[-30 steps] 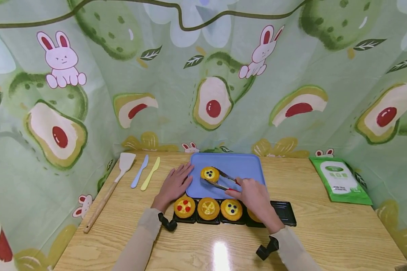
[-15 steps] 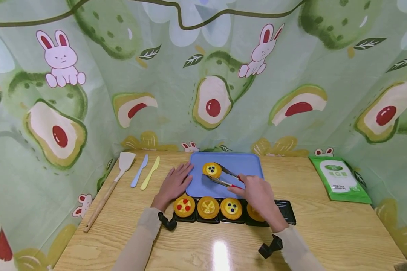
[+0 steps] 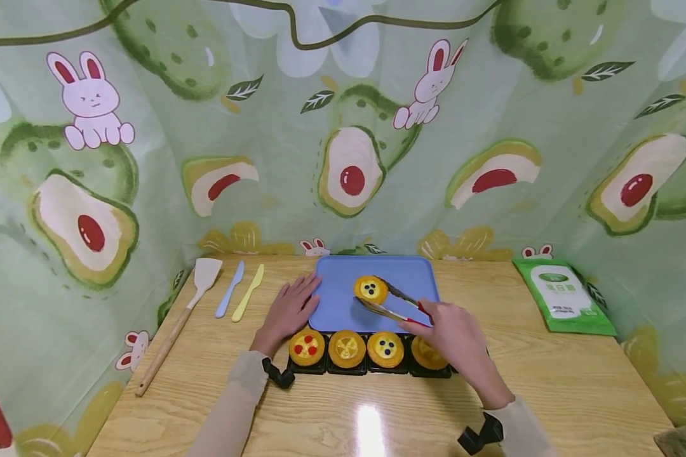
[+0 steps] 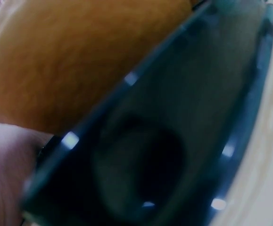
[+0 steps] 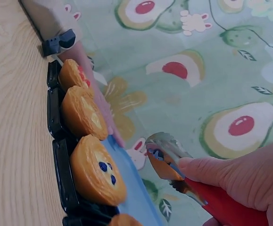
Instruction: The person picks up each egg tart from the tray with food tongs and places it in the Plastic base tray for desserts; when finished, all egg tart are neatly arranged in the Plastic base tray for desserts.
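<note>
My right hand (image 3: 454,333) grips red-handled metal tongs (image 5: 221,200). Between the tong tips is an egg tart (image 3: 370,290) topped with dark blue berries, above the blue tray (image 3: 328,314). My left hand (image 3: 290,311), fingers extended, rests at the tray's left edge. In front of the tray, small black plastic holders carry a red-topped tart (image 3: 307,347), a tart with yellow wedges (image 3: 347,350), another blueberry tart (image 5: 98,172) and a tart (image 3: 427,353) partly covered by my right hand. In the left wrist view, a blurred tart (image 4: 75,61) and black holder (image 4: 197,94) fill the frame.
A white spatula with a wooden handle (image 3: 168,346) lies at the left, beside a blue knife (image 3: 230,289) and a yellow knife (image 3: 248,293). On the right is a green-and-white packet (image 3: 564,296). A patterned cloth (image 3: 297,158) hangs behind the wooden table (image 3: 297,412).
The tongs and their tart have shifted right above the tray. My right arm has moved right and now hides most of the rightmost black holder. The left hand stays at the tray's edge.
</note>
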Tool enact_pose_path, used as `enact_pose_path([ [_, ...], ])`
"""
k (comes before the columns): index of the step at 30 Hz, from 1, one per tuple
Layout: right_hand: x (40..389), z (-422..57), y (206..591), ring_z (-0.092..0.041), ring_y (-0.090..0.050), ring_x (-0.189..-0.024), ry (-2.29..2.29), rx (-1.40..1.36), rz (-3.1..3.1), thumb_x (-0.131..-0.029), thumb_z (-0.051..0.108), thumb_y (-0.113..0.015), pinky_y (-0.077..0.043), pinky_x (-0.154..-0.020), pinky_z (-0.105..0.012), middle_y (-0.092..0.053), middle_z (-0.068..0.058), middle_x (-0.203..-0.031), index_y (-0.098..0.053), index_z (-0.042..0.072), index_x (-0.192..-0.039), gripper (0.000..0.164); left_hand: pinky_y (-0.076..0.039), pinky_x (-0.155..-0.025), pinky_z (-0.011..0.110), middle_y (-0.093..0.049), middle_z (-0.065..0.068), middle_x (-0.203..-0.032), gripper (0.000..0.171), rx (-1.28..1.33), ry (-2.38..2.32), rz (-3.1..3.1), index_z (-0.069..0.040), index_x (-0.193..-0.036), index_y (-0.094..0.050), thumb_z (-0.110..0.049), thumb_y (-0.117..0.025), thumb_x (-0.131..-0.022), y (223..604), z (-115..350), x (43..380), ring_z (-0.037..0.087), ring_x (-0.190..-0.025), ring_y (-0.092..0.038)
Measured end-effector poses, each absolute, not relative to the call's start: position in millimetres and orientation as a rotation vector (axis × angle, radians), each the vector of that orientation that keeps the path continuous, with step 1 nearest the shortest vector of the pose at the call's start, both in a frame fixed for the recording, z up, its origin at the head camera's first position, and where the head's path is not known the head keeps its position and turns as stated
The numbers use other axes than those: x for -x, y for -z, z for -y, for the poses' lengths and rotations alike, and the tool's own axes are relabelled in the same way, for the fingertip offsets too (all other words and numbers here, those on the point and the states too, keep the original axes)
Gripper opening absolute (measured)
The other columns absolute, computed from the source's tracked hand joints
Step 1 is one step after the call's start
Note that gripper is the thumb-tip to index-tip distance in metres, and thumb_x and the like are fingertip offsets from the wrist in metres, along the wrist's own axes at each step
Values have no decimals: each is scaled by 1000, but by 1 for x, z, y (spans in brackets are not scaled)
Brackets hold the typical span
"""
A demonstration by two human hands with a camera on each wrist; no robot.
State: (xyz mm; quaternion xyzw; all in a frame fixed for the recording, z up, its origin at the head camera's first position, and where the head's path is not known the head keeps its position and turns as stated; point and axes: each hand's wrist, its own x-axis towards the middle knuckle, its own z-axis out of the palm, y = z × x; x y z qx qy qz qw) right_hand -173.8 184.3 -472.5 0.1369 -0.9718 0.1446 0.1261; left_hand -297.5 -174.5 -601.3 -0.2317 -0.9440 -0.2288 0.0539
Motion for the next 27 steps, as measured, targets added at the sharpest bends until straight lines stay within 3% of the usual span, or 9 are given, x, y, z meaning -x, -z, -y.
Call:
enact_pose_path([
  [5,161,-198,470,-9,-35,-48,-455,-373,2801,-84,55,-82,-25,-44,-25,-36,7,-58,-54,18,-76,47,-15,-126,61,-28,0,-172,59,707,699,2872,-23,-166,-34,-48,-37,-112,599,174,298,33,-158,-25],
  [17,127,-234,461,-8,-27,-48,-437,-257,2772,-81,51,-87,-19,-45,-25,-27,9,-58,-45,21,-72,52,-13,-127,59,-25,-3,-172,60,677,693,2907,-25,-166,-31,-50,-35,-112,595,173,296,30,-159,-22],
  [27,103,-260,464,-11,-33,-51,-425,-133,2810,-83,57,-82,-23,-46,-28,-37,7,-59,-51,20,-75,49,-14,-126,60,-28,0,-172,60,687,689,2888,-22,-166,-34,-48,-37,-112,598,173,296,33,-159,-24],
])
